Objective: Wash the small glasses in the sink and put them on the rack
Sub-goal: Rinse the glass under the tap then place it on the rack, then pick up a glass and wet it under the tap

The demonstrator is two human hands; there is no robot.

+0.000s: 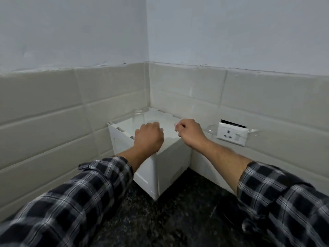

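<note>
A white plastic rack [167,157] stands in the tiled corner on the dark counter. One clear small glass [138,116] sits at the rack's back left corner, hard to make out against the tiles. My left hand [148,137] hovers over the rack's front left part with its fingers curled under, and its palm side is hidden. My right hand [189,131] hangs over the rack's right edge, fingers curled with the thumb tip pointing left. No glass shows in either hand. The sink is out of view.
The speckled black granite counter [178,220] runs toward me from the rack. Beige wall tiles [53,122] close the left and back sides. A white wall socket [232,133] sits on the right wall just beyond my right hand.
</note>
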